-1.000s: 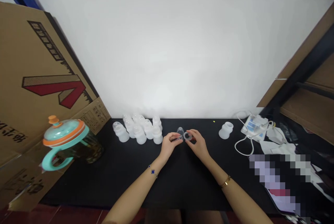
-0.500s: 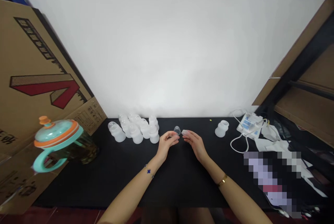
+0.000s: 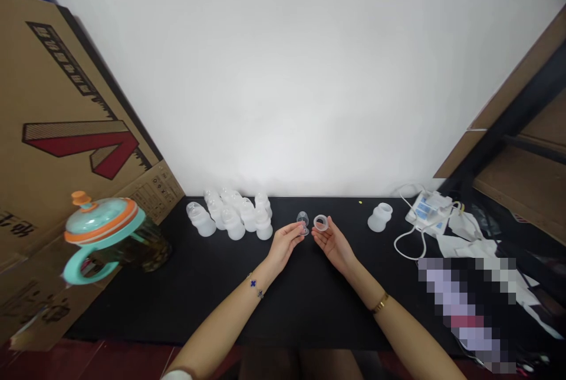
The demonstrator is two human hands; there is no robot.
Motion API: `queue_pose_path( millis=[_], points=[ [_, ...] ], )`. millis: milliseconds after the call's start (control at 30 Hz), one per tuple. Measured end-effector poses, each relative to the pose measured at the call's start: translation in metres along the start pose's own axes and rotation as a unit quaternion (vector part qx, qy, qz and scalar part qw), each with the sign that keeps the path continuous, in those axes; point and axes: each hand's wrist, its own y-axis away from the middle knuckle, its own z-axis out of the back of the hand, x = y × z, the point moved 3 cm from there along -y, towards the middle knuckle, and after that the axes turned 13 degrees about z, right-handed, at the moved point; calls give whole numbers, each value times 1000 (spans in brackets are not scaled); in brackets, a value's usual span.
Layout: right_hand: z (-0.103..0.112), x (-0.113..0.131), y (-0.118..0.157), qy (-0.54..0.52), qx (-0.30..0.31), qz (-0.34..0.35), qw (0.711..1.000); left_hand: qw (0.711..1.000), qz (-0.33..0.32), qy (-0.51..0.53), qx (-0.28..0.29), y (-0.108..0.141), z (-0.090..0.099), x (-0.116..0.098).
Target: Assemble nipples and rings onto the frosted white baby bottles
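Note:
My left hand [image 3: 283, 245] pinches a clear bottle nipple [image 3: 305, 231] between thumb and fingertips. Just behind those fingertips shows a clear dome-shaped cap [image 3: 302, 216]; whether the hand touches it I cannot tell. In my right hand [image 3: 336, 248] is a white screw ring [image 3: 321, 223], held by the fingers with its round opening facing me. The two hands are a short way apart over the black table [image 3: 305, 291]. To the right stands a white baby bottle [image 3: 379, 218] with an open mouth and no top.
Several capped white bottles [image 3: 233, 225] stand grouped at the left near the wall. A large teal-lidded jug [image 3: 106, 235] is farther left, beside a cardboard box [image 3: 79, 102]. A white power strip [image 3: 428, 212] with cables and papers [image 3: 469, 247] lies at the right.
My right hand has turned palm up, so the ring's opening now faces me. My left hand keeps its pinch with little movement. The whole view has shifted slightly.

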Motion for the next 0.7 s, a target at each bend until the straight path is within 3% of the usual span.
queue_pose_path(
  millis=[367,567,700],
  points=[
    [4,-4,-2,14,8,-2,1000,998,60,16,-10,1,1,3],
    [0,-7,5,26,38,-13,999,998,51,38,-20,3,1,-1],
    [-4,-5,9,44,73,22,996,998,41,42,-14,3,2,-2]
  ],
)
